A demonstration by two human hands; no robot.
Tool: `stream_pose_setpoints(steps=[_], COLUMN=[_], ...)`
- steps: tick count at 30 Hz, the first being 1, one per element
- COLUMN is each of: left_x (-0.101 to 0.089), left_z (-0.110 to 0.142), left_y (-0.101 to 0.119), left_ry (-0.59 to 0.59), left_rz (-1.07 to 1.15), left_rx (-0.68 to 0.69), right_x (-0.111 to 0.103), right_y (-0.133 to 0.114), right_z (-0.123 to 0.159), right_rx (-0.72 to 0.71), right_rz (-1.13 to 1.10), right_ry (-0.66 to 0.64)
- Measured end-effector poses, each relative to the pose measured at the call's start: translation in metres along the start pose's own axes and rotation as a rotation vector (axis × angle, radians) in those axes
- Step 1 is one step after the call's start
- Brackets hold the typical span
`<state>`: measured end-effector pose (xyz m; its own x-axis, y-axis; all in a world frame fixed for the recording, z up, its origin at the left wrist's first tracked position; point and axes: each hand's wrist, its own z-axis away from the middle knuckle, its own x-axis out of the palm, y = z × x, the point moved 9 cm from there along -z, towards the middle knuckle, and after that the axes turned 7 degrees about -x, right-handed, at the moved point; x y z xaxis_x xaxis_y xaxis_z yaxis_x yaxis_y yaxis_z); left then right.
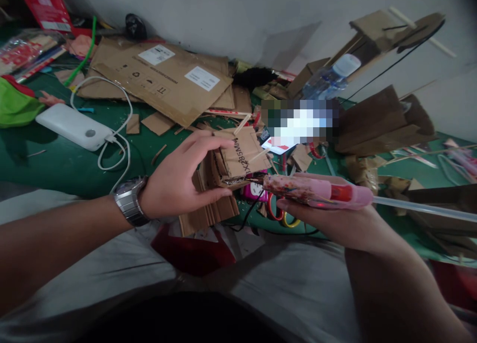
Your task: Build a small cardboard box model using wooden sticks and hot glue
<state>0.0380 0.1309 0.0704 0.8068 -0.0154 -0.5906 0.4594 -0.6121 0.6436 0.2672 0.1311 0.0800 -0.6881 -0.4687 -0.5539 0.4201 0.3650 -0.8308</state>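
While clamping the block (242,159) between thumb and fingers of left hand (175,176), holding glue gun (316,191) in right hand (335,228).

Reading left hand as a half-open C, thumb along the near side, index reaching across the far side, clamped on block. Wearing a watch (130,201) on that wrist. Reading right hand as wrapped round glue gun from below, with one fingertip showing under the barrel; can't tell the rest of the grip, hidden by the body.

Find block mid-view, over the near part of the green table (130,169). Printed face up, lettering running away from the wearer; raw corrugated edge facing nearer. Can't call a long axis, since nearly square on top. Note one thin stick (243,124) at the far edge, another on the right.

Aimed left, glue gun nozzle at block's near right corner; can't tell whether touching. Long axis almost level across the view, dipping slightly rightward. Red light lit, glue stick (425,207) trailing out the rear to the right.

Also see corrugated card (208,211) below block, scissors (271,211) below the barrel, phone (279,146) just beyond, partly pixelated.
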Motion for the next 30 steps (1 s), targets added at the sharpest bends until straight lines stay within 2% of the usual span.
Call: stream_pose_setpoints(steps=[5, 11, 16, 30], left_x=[0.0007, -0.0006, 0.0002, 0.0003], left_z=[-0.0002, 0.0003, 0.0001, -0.0002], left_y=[-0.0006, 0.0007, -0.0003, -0.0006], left_ry=[-0.002, 0.014, 0.000, -0.009], left_rz=[-0.015, -0.022, -0.034, -0.025], left_rx=[0.004, 0.021, 0.002, -0.009], right_x=[-0.0012, -0.0039, -0.0073, -0.0081], right_y=[0.0009, 0.0000, -0.0052, -0.0019], right_z=[0.0010, 0.0031, 0.0024, 0.0030], right_rx=[0.000, 0.077, 0.011, 0.036], right_rz=[-0.006, -0.048, 0.009, -0.034], right_ry=[-0.031, -0.005, 0.014, 0.030])
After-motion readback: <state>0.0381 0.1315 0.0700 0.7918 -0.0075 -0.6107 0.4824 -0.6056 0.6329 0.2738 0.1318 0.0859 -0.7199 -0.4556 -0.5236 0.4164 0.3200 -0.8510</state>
